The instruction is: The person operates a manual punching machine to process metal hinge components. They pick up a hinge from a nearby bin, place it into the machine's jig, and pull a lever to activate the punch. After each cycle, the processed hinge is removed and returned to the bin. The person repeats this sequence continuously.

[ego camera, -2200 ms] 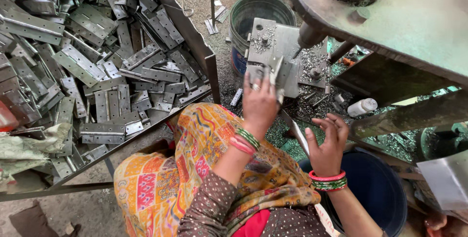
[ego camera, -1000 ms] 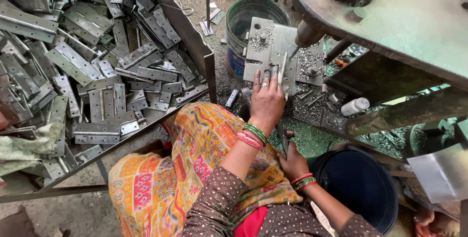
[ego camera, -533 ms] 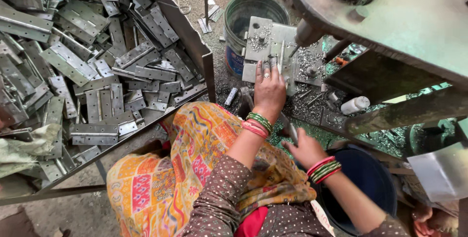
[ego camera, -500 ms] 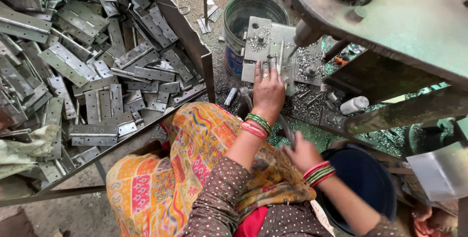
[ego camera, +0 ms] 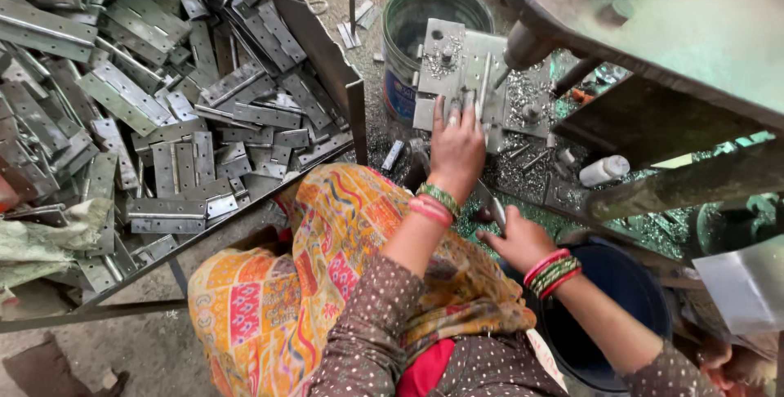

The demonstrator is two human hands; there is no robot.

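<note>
Both hands [ego camera: 457, 148] outstretched over jig plate [ego camera: 469, 78]

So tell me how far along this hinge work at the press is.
Done: hard to count; the dark blue bucket by the right hand may take finished pieces, but its contents do not show. In hand: the left hand presses a metal piece onto the press fixture plate, while the right hand grips a small metal part. Left: the tray is heaped with grey metal hinges, so plenty seems to remain.
</note>
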